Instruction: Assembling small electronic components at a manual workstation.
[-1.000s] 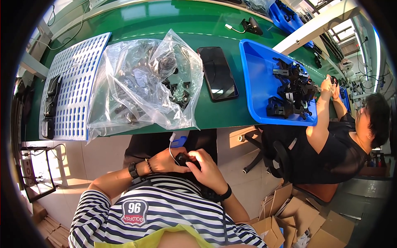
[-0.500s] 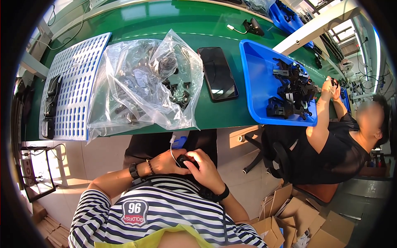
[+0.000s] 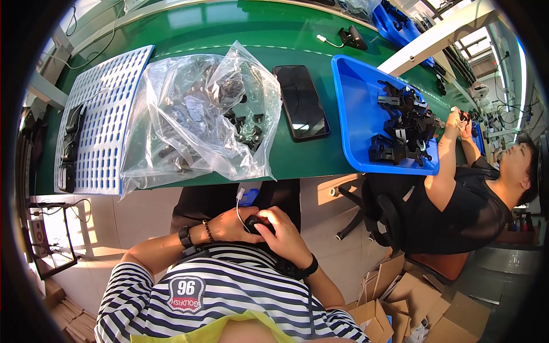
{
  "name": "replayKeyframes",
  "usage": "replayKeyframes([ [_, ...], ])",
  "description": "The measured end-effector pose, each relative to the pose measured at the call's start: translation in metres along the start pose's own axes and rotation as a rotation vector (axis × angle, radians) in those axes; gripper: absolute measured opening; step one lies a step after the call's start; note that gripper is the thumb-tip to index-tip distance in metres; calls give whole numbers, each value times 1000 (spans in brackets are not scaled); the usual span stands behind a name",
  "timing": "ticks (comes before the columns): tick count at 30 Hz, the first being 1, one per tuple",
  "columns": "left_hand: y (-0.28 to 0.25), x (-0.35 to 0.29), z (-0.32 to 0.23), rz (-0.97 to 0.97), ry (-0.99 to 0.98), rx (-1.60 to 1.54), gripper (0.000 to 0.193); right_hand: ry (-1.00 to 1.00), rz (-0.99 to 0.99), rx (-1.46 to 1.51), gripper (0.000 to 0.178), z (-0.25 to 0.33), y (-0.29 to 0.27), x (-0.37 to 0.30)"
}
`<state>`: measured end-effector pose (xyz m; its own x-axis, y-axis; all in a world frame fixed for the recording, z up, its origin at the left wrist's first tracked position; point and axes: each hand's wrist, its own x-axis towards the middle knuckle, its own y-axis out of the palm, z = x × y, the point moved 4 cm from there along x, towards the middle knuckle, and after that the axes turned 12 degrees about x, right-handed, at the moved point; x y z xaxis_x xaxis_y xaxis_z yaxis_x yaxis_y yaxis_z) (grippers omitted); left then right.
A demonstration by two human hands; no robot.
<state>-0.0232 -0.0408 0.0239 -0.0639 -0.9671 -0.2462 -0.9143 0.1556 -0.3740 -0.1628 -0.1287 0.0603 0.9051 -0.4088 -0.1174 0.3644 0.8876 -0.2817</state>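
Observation:
Close to my body, below the table edge, both hands are closed around a small black part [image 3: 252,221]. A thin white cable [image 3: 240,209] rises from it to a small white plug. My left hand [image 3: 229,225] wraps it from the left, with a bracelet and a dark band at the wrist. From the right, my right hand [image 3: 284,231] presses its thumb and bent fingers on the part. Much of the part is hidden by my fingers. Straight ahead on the table lies a clear plastic bag [image 3: 189,114] of small black pieces.
A white grid tray [image 3: 108,114] bears a black part on the left. Beside the bag lie a phone [image 3: 302,103] and a blue bin [image 3: 354,114] of black brackets [image 3: 403,126]. A black part with cable [image 3: 353,39] sits farther back. A co-worker [image 3: 446,211] sits right, above cardboard boxes [image 3: 394,303].
My hands stay nearly still around the black part, with only a slight finger shift. The co-worker's hands have moved a little.

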Motion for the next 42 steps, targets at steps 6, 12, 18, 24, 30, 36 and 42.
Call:
replayKeyframes([
  [6, -1, -1, 0, 31, -15, 32, 52, -97, 25, 54, 31, 7, -6, 0],
  [12, -2, -1, -4, 36, -24, 28, 52, -97, -34, -27, 29, 5, 0, -2],
  [18, -3, -4, -5, 22, -27, -7, 52, -84, -42, -24, 28, 4, 3, 1],
  [24, -4, 0, -4, 126, -48, 84, 48, -88, 28, 50, 31, 4, -5, -3],
  [30, 4, 0, 1, 85, -56, -92, 50, -141, -60, -35, 32, -1, -4, -6],
  [36, 6, 9, 7, 72, -27, -38, 56, -127, -97, -33, 30, -7, 1, -8],
  [42, -6, 7, 1, 75, -40, -35, 53, -150, -44, 43, 31, 1, -3, -2],
])
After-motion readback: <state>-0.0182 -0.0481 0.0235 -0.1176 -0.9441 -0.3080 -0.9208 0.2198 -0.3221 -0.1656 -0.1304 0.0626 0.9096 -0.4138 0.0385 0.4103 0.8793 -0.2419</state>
